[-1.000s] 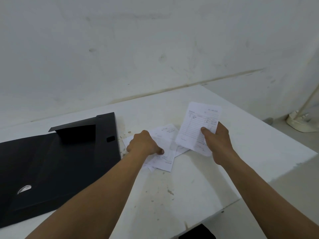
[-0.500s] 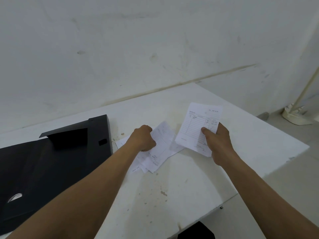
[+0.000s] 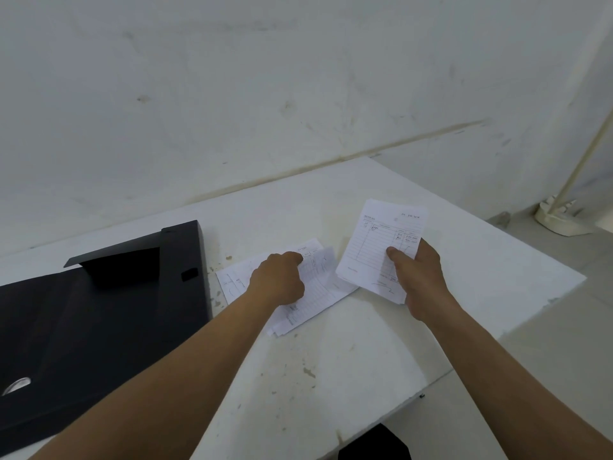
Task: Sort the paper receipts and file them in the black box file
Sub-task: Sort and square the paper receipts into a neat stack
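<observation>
Head cam Q: anything change?
A: Barely. Black box file point(image 3: 99, 313) lies open far left; left hand point(image 3: 277, 280) now curls on the loose receipts point(image 3: 315, 293) beside it, lifting one's edge. Right hand point(image 3: 418, 280) still pinches a receipt stack point(image 3: 374, 247), long axis pointing away, over the white table point(image 3: 331, 376).

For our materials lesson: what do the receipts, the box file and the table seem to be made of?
Receipts: thin white paper, matt; printed lines, curling edges.
Box file: black, smooth, slightly sheened; looks like plastic or coated board, unclear which; metal-looking ring in one corner.
Table: hard white top, matt, stained and chipped; material uncertain.
</observation>
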